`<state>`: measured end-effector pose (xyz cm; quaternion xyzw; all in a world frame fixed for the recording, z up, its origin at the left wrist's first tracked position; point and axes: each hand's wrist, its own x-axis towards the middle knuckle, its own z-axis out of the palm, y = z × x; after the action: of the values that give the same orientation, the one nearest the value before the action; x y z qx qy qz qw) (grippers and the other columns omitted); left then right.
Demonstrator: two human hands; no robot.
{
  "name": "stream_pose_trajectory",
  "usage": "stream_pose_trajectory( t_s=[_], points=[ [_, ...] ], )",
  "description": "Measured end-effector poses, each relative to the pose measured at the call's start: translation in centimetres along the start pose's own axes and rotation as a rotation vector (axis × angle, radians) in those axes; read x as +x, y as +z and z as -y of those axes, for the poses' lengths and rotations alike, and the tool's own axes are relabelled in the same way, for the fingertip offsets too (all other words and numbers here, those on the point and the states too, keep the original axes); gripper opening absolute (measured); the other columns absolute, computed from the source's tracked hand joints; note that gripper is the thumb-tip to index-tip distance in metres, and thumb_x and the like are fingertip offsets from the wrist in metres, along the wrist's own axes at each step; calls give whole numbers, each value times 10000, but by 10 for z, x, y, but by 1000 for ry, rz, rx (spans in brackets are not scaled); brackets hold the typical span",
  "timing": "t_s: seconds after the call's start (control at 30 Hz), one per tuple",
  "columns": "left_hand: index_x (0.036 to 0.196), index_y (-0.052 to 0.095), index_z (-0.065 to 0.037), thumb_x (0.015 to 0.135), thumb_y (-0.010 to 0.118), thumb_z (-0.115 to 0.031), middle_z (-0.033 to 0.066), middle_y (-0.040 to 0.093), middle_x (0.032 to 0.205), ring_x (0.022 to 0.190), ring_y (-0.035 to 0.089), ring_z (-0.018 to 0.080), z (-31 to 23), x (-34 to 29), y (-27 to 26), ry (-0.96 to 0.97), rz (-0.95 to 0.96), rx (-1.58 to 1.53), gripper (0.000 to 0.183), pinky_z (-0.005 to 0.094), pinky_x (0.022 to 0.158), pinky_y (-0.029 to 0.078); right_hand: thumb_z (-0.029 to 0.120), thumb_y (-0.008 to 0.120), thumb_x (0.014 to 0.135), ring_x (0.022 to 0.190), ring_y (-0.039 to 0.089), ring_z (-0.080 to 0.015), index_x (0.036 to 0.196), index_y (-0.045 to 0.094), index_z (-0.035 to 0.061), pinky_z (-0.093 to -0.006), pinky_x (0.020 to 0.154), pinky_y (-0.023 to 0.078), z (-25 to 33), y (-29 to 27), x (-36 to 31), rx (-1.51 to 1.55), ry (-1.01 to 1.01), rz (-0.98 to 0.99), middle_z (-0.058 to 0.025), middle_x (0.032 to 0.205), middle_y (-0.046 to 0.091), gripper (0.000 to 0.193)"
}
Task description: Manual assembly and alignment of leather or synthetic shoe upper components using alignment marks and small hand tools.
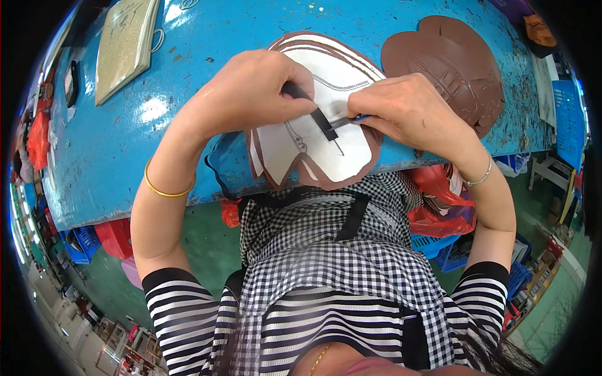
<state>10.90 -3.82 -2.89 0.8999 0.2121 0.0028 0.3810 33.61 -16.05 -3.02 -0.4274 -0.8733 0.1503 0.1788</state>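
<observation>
My left hand [257, 88] is closed on a black strap [326, 125], whose short flat end sticks out past the fingertips. The strap lies over a white-faced, brown-edged shoe-upper-shaped piece [351, 147], printed with dotted lines, on top of a stack of similar pieces. Against the strap's side rests a small metal tool with a blue part [343, 121], pinched in my right hand [404, 113]; its kind is mostly hidden by the fingers. A thin black band [216, 169] loops over the table edge to the left of the stack.
To the right lies a stack of brown moulded pieces [445, 69] on the blue table [150, 156]. A tan board with papers [125, 44] and a black phone-like object [71, 83] are at the left. Below the edge hang red plastic bags [445, 216]; a blue crate [567, 122] stands far right.
</observation>
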Motion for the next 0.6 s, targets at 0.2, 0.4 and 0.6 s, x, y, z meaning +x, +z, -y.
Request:
stream_pose_trajectory(
  t_s=[0.2,0.4,0.6],
  points=[
    [819,669,-16,802,714,-170,114,590,650,566,526,237,2,-2,0,36,-11,13,161,337,552,421,225,677,846,650,649,-269,967,589,129,-388,541,485,7,3,10,-155,130,22,-53,703,624,177],
    [855,617,-6,820,688,-139,130,559,667,585,496,257,7,-5,-1,117,8,-35,154,350,558,407,384,654,901,673,654,-309,970,597,110,-426,577,488,3,-2,17,-58,232,29,-98,727,658,289],
    [911,643,2,845,692,-143,67,579,682,621,526,157,11,-12,-1,66,-37,-98,167,315,577,414,383,642,919,658,656,-301,973,602,98,-413,574,492,2,0,18,-63,219,114,-90,722,659,292]
  ],
)
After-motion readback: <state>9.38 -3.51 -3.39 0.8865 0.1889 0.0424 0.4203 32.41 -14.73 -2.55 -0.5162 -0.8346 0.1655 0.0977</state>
